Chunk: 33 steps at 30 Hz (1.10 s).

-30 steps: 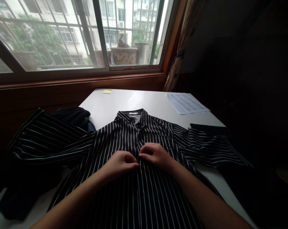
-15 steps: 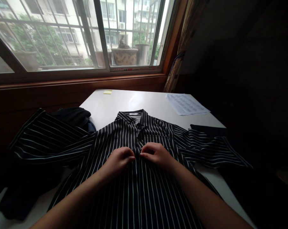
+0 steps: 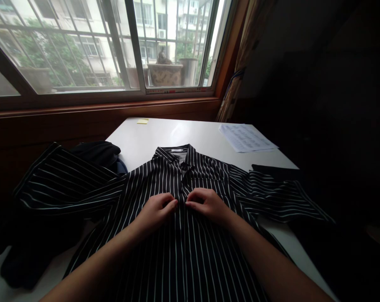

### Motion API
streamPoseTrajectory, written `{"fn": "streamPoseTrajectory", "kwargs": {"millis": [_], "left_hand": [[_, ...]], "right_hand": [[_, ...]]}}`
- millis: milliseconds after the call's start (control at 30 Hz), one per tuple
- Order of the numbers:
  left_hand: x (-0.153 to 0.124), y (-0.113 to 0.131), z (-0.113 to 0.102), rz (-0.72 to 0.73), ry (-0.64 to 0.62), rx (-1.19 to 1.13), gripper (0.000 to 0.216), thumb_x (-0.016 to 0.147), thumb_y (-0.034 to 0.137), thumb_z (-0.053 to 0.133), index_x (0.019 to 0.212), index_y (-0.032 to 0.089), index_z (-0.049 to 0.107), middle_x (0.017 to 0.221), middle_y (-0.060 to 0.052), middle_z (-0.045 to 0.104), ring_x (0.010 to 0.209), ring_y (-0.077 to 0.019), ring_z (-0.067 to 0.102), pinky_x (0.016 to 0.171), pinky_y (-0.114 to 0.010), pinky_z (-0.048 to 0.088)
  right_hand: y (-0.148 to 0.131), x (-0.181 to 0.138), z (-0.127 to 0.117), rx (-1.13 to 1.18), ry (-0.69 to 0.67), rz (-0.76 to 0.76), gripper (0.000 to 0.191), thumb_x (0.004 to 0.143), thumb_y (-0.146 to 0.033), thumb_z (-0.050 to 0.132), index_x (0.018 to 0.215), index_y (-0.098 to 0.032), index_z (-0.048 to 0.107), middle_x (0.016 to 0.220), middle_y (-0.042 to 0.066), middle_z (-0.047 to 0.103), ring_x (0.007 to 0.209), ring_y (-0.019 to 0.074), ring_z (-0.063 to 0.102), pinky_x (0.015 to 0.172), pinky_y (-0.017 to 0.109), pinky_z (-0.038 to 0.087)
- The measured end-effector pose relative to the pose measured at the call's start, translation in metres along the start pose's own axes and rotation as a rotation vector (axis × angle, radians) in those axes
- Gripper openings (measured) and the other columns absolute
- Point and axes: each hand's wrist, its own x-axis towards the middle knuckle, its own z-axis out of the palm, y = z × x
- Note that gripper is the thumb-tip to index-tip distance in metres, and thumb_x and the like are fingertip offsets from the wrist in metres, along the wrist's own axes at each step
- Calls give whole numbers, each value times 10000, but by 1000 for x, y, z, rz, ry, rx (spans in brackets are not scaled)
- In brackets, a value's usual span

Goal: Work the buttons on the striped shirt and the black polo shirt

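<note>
A black shirt with white stripes (image 3: 190,256) lies face up on the white table (image 3: 164,134), collar toward the window and sleeves spread to both sides. My left hand (image 3: 156,212) and my right hand (image 3: 207,204) rest side by side on the chest of the shirt, just below the collar. Both have their fingers curled and pinched on the front placket of the shirt, fingertips almost meeting at the centre line. What lies between the fingertips is too small to make out.
A sheet of printed paper (image 3: 246,137) lies at the table's far right. A yellow sticky note (image 3: 142,121) sits near the window sill. Dark clothing (image 3: 98,153) is piled at the left under the sleeve. A dark flat object (image 3: 276,171) lies by the right sleeve.
Both hands have crept slightly up the placket toward the collar; the left fingertips have drawn a little away from the right. The shirt lies as before.
</note>
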Motion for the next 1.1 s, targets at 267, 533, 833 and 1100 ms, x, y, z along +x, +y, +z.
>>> {"fn": "streamPoseTrajectory", "kwargs": {"millis": [267,533,833,1100], "left_hand": [[-2,1,0,220,106,252,138,941,241,548,895,198,671,901,-24,658,848,-177,616,773,-293,473],[0,-9,1,370,169,482,155,923,191,568,1014,232,688,1097,-55,641,1108,-242,543,983,-422,469],[1,-25,3,363,104,824,454,981,347,512,1431,297,482,1494,-59,466,1433,-288,333,1192,-563,239],[2,-26,4,349,92,898,506,1007,425,449,1492,290,395,1559,-67,384,1475,-293,259,1196,-589,186]], "right_hand": [[2,0,0,-26,20,3,92,862,-292,711,849,-202,702,813,4,692,746,147,631,680,268,471],[2,0,1,-141,15,-28,78,888,-282,685,859,-210,697,835,3,681,765,148,631,717,283,481],[6,-1,3,-293,27,-67,64,906,-278,658,920,-224,689,875,20,675,823,175,621,781,312,489],[5,0,2,-392,83,-62,401,896,-250,654,1289,-253,574,853,27,609,851,218,556,820,380,493]]}}
